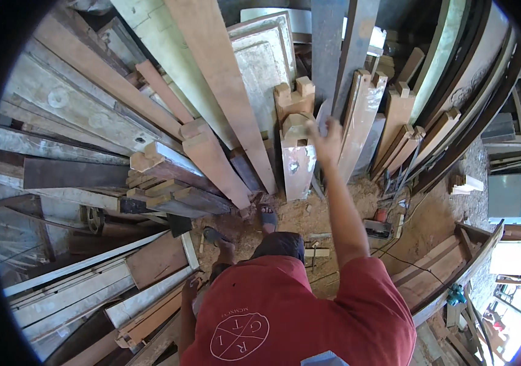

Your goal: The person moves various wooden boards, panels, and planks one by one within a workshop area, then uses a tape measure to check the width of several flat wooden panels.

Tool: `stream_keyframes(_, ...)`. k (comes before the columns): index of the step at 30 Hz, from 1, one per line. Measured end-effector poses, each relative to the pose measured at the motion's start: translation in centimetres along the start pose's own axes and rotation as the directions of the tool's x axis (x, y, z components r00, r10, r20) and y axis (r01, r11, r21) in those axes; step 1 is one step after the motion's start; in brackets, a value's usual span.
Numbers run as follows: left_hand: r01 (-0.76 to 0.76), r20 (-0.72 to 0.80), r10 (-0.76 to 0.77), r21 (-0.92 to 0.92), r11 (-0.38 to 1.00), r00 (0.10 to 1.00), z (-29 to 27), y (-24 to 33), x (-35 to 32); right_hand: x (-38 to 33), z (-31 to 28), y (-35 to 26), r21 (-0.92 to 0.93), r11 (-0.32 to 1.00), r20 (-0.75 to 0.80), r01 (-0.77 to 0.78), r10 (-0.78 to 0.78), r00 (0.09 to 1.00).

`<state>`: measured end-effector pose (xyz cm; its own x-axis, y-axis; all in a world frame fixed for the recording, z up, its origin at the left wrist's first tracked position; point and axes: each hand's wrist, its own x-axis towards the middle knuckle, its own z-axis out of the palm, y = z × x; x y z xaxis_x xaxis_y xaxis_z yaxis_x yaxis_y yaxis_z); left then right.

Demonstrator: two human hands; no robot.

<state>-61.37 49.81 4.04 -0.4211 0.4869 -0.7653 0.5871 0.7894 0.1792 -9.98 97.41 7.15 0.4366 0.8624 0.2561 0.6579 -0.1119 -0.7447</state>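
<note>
My right arm stretches forward, and my right hand [327, 141] is beside the top of a short, thick wooden post [298, 165] with a cut, stepped end. Its fingers look spread apart, with nothing seen between them; whether a fingertip touches the post I cannot tell. Just behind that post stands another notched timber [296, 100], and to the right of the hand leans a longer plank [361, 122] with a tenon end. Down at my side hangs my left hand [191, 287], in shadow and partly hidden by my body, its fingers unclear.
Long planks [224, 91] and a white panelled door [265, 64] lean ahead. Stacked beams [178, 198] stand at the left. A power tool [377, 227] with a cord lies on the dusty floor to the right, near a wooden frame [449, 268]. My sandalled feet [218, 236] are among wood scraps.
</note>
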Motion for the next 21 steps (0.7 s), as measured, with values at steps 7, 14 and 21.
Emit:
stream_keyframes(7,-0.041,0.065,0.047,-0.098,0.994,0.997,-0.4,0.4,0.5,0.7,3.6,-4.3,-0.147,0.989,-0.062,0.018,-0.028,0.998)
stream_keyframes(14,-0.093,0.034,0.096,-0.07,0.993,0.995,-1.4,2.2,1.7,-1.0,3.6,-1.5,0.14,0.988,-0.084,-0.071,0.083,0.993)
stream_keyframes(21,-0.194,0.039,0.196,-0.056,0.979,0.98,-1.0,0.0,4.1,-6.3,-10.1,1.9,0.367,0.903,-0.097,-0.225,0.277,0.956)
